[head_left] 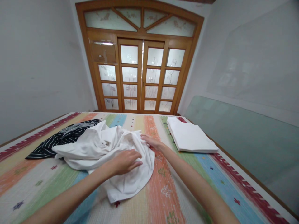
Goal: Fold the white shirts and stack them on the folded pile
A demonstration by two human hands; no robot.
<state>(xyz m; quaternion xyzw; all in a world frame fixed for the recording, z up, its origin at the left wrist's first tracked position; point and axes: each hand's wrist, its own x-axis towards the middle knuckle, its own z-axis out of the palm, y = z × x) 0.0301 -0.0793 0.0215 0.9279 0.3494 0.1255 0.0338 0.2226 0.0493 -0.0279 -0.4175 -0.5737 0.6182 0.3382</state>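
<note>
The crumpled white cloth [102,147] lies across the middle of the striped cover [161,193], overlapping a dark striped cloth [45,144] on its left. Handling it well likely means finding true edges before pulling, pinching lightly, and keeping the dark cloth from dragging along. In this view its long axis runs roughly left to right; one corner points toward the person, and no clear front shows. The left hand [127,161] is over it, fingers loosely curled, thumb apart, gripping nothing visible. The right hand's [150,141] fingers touch its right edge; whether they pinch, I cannot tell. Farther right lies a folded white cloth [193,137].
</note>
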